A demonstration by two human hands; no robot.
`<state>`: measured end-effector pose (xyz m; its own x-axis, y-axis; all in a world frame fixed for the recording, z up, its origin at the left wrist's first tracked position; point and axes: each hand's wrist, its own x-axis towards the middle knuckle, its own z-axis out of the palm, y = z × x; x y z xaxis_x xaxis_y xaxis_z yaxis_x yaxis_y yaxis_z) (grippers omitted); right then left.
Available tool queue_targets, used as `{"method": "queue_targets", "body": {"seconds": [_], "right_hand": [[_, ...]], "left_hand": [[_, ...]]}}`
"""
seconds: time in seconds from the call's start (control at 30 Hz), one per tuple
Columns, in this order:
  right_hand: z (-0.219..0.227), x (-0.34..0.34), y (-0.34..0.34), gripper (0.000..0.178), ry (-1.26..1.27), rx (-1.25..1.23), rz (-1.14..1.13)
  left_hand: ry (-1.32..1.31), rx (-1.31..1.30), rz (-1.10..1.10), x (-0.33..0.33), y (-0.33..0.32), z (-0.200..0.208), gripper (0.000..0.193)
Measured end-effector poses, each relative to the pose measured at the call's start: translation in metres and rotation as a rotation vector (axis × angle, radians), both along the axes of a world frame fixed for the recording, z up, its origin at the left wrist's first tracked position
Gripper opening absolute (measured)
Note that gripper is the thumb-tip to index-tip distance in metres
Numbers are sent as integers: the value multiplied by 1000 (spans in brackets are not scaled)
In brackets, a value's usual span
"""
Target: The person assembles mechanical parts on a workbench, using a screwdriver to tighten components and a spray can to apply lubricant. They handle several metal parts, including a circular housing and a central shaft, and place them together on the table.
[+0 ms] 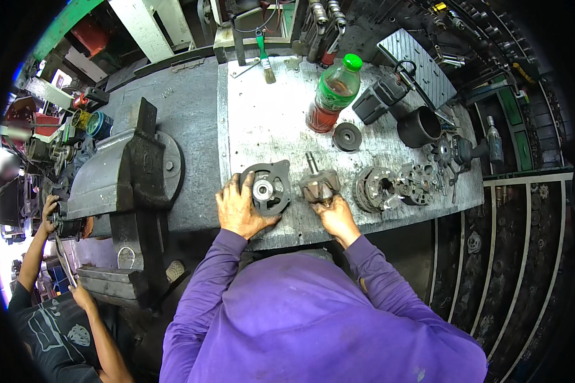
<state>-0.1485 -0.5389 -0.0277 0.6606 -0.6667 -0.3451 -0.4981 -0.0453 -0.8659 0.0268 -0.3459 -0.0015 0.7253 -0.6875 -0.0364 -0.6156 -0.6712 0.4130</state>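
My left hand (239, 208) grips the left rim of a round alternator end housing (282, 181), thumb along its near edge. The housing lies on the light metal-topped bench, a bearing hole in its middle. My right hand (337, 219) holds an alternator rotor (319, 185) from its near end, with the bare shaft pointing away from me. The fingertips under the rotor are partly hidden. Beyond the rotor lies a dark round pulley (347, 136). Right of my right hand sit a ring-shaped stator (368, 190) and another alternator housing part (417, 183).
A large bench vise (121, 172) stands at left. Toward the back are a paintbrush (266, 60), a bottle of red liquid (333, 96), a black power tool (380, 99) and a dark cylinder (419, 127). A co-worker (64, 332) handles something at lower left. Shelves hold parts at right.
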Motion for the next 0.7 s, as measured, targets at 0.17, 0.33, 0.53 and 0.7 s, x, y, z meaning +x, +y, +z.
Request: {"method": "queue_targets", "body": {"seconds": [0.17, 0.33, 0.53, 0.7], "right_hand": [[14, 9, 0, 40, 156, -73, 47], [41, -5, -4, 61, 270, -203, 98], [111, -4, -37, 52, 100, -738, 148], [101, 95, -104, 46, 264, -762, 475]], "left_hand": [[-29, 35, -42, -2, 14, 6, 127], [-7, -191, 3, -5, 74, -5, 111], [29, -402, 65, -46, 129, -21, 76], [54, -405, 106, -64, 143, -16, 71]]}}
